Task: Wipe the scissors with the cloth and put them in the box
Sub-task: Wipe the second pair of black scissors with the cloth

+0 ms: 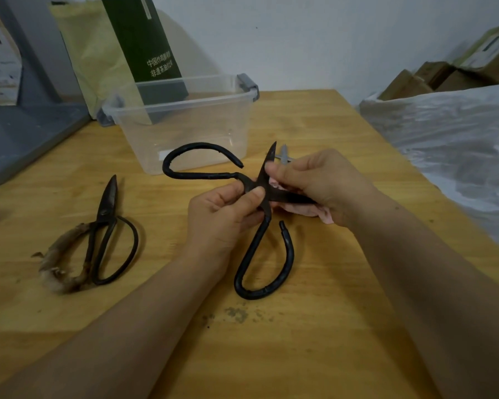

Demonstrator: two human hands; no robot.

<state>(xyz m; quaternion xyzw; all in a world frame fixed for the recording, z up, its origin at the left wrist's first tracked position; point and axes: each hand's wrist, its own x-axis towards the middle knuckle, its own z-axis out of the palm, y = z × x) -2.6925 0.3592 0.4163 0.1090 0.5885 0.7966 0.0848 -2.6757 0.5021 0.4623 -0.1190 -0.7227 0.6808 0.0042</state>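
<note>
Large black iron scissors (252,249) are spread wide open above the wooden table (314,355). My left hand (222,217) pinches them at the pivot. My right hand (323,185) presses a pink cloth (306,210) against one blade; most of the cloth is hidden under the fingers. One blade tip points up toward the clear plastic box (185,122), which stands open just behind the hands. A second, smaller pair of scissors (110,226) lies shut on the table to the left, one handle wrapped in frayed brownish material.
A green-and-yellow bag (133,47) leans against the wall behind the box. A grey panel (20,133) sits at the left. A plastic-covered surface (450,145) and cardboard boxes (432,76) lie to the right. A small grey object (283,154) peeks out behind my right hand.
</note>
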